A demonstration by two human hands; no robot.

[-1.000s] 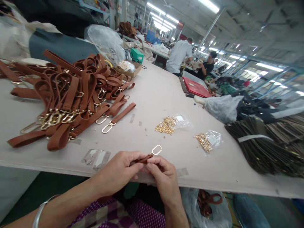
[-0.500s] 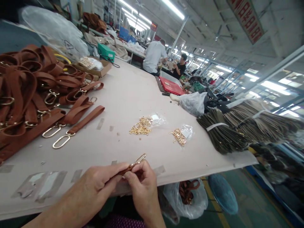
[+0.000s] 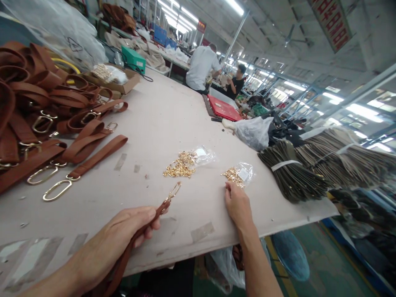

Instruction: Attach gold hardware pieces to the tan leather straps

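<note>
Near the table's front edge, my left hand (image 3: 130,227) is closed around a brown leather strap (image 3: 123,258). A gold clasp (image 3: 173,192) at the strap's end points up and away from me. The strap's lower part hangs over the edge. Farther right, my right hand (image 3: 239,204) reaches to the smaller pile of gold metal pieces (image 3: 232,175), its fingers bent together at the near side. Whatever those fingertips hold is hidden. A larger heap of small gold pieces (image 3: 181,166) lies to the left, beside a clear plastic bag (image 3: 204,154).
Brown straps with gold clasps (image 3: 58,189) are heaped at the left, near a cardboard box (image 3: 128,82) and a green box (image 3: 133,60). Bundled dark strips (image 3: 291,175) lie along the right edge. A blue round stool (image 3: 290,253) stands below. Two people sit farther back.
My right hand has left the strap's clasp end and moved right to the smaller gold pile. My left hand keeps the strap, now shifted slightly left with the clasp raised.
</note>
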